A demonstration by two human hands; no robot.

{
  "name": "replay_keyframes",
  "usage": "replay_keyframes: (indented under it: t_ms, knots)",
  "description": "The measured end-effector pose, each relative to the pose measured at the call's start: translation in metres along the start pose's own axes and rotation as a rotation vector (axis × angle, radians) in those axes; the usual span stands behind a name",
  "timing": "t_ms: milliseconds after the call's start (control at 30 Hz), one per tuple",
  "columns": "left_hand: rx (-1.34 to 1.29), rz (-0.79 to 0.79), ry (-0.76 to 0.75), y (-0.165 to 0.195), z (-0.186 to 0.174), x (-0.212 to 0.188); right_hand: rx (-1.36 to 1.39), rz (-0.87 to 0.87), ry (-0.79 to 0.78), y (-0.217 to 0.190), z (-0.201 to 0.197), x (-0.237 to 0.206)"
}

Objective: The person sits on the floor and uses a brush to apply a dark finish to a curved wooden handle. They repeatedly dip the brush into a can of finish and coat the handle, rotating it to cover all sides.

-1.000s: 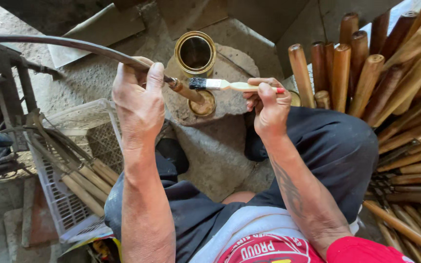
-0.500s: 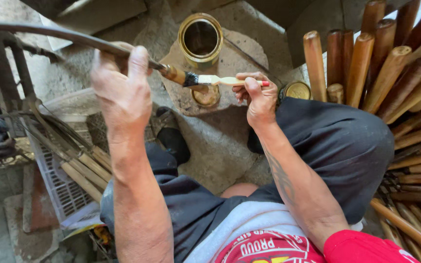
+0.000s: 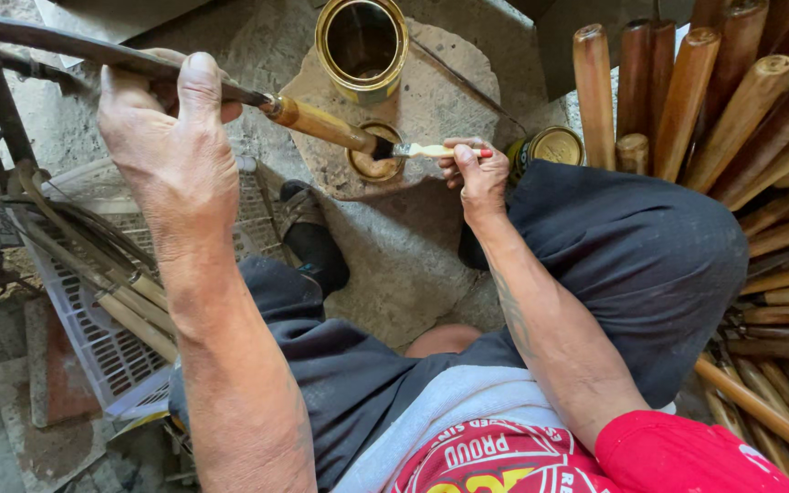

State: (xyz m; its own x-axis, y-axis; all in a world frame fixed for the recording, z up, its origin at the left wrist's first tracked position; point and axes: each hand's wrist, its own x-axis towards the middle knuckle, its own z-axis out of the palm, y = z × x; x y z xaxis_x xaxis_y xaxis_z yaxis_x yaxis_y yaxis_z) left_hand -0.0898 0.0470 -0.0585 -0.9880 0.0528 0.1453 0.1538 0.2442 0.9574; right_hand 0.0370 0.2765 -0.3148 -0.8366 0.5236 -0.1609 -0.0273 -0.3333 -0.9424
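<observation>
Long curved blade w/ wood handle (image 3: 321,123): stiff, looks top-heavy, over slab's left edge; your left hand (image 3: 171,151) is clamped at the dark shaft, keep it there. Right hand (image 3: 477,173) pinches small light brush (image 3: 431,151) at handle tip.

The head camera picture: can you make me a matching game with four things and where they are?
Things:
1. paintbrush
2. open tin can
3. wooden handle
4. white plastic crate

Places:
A. on the stone slab, far from the person
B. under a bundle of sticks
C. in the right hand
D. on the blade that the left hand grips

Pairs: 1-C, 2-A, 3-D, 4-B
</observation>
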Motion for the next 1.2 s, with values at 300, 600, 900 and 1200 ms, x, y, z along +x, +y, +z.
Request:
replay_keyframes:
  t_ms: [300, 600, 900, 1200]
  knots:
    - [0.021, -0.022, -0.025, -0.003, -0.004, -0.002, -0.135, -0.036, -0.028, -0.005, 0.006, 0.003]
    - [0.104, 0.096, -0.133, -0.002, 0.002, -0.016, -0.105, -0.067, -0.119, -0.029, 0.029, 0.002]
    - [0.142, 0.026, -0.151, 0.011, 0.006, -0.023, -0.04, -0.123, -0.212, -0.122, 0.061, -0.025]
    - [0.162, -0.002, -0.192, 0.016, 0.005, -0.028, 0.067, -0.206, -0.266, -0.182, 0.073, -0.038]
